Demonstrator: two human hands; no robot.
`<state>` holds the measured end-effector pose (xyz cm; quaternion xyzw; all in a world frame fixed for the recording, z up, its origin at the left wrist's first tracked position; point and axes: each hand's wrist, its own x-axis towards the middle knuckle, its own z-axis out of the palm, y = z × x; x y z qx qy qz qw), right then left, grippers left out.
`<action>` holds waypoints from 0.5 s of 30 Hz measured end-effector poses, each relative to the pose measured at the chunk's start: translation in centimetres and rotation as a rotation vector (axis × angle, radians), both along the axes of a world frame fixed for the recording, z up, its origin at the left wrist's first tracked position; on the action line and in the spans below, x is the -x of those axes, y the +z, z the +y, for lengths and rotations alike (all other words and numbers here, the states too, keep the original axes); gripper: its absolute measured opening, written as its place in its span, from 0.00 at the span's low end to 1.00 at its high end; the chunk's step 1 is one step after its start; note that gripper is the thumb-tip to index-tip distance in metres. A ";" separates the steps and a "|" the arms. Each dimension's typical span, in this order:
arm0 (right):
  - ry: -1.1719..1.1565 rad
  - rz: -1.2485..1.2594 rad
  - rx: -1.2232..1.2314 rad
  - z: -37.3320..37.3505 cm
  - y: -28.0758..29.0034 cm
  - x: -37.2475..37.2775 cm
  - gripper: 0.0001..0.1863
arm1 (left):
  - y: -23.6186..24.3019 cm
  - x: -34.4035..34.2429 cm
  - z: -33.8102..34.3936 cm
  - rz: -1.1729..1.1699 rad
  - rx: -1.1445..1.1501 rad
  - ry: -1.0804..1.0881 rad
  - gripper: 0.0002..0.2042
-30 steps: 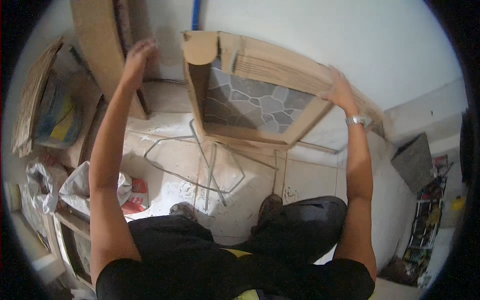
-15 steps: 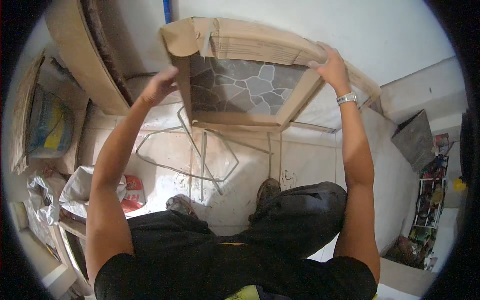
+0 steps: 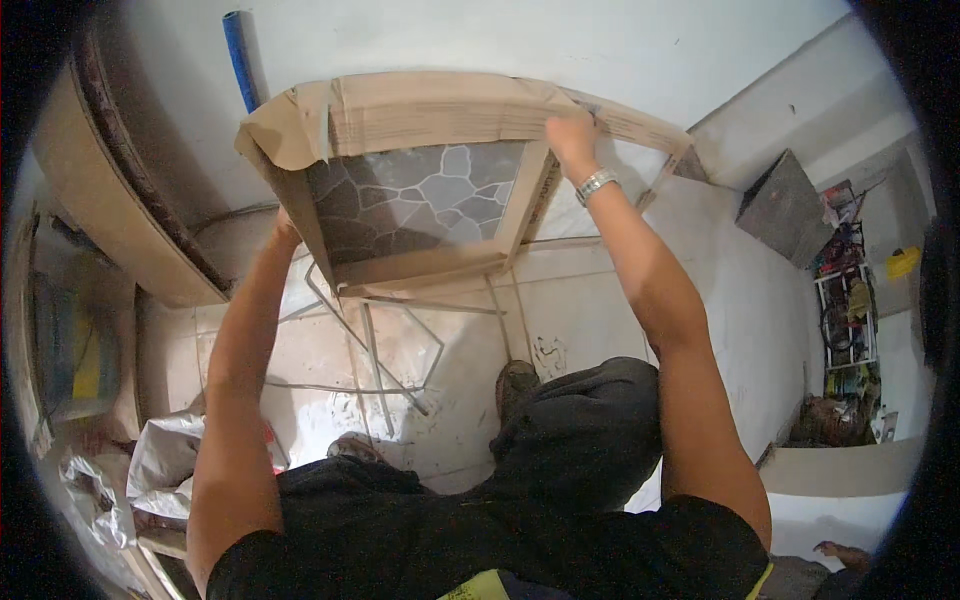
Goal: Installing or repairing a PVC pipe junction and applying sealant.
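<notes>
- A person seen from above, in a black shirt and dark trousers, reaches both arms toward an open cardboard box [image 3: 440,108] standing on the floor beside a white wall [image 3: 480,35].
- Inside the box, dark grey stone-patterned tile [image 3: 430,195] shows, crossed by pale irregular lines.
- The main change is on the left: the left hand [image 3: 287,226], in mid-air apart from the box one second ago, is now at the box's left side, partly hidden behind it. Whether its fingers grip the cardboard cannot be told.
- The right hand [image 3: 573,140], with a metal watch [image 3: 598,185] at the wrist, has its fingers curled in on the box's top edge, near the right corner. It appears to grasp the cardboard there; earlier its fingers lay more spread.
- With a hand at each side, the box now seems better placed for two-handed handling, though a firm hold on the left remains unconfirmed.
- Thin grey straps [image 3: 376,375] lie loosely crossed on the floor in front of the box; a foot could catch in them.
</notes>
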<state>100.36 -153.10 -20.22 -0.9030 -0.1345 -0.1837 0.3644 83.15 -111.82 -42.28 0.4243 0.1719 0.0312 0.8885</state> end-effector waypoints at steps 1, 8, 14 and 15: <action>-0.070 -0.086 0.137 0.4 0.4 0.3 0.14 | 1.0 -0.3 -0.9 0.012 -0.016 0.016 0.30; 0.091 0.034 -0.034 0.5 1.5 6.0 0.14 | 4.0 1.1 -1.4 -0.071 -0.055 0.358 0.29; 0.265 0.001 -0.175 -3.4 0.7 10.7 0.09 | 6.1 4.0 -2.5 -0.080 -0.103 0.354 0.28; 0.272 -0.006 -0.169 -4.0 0.9 11.5 0.07 | 6.5 4.5 -2.5 -0.071 -0.118 0.358 0.28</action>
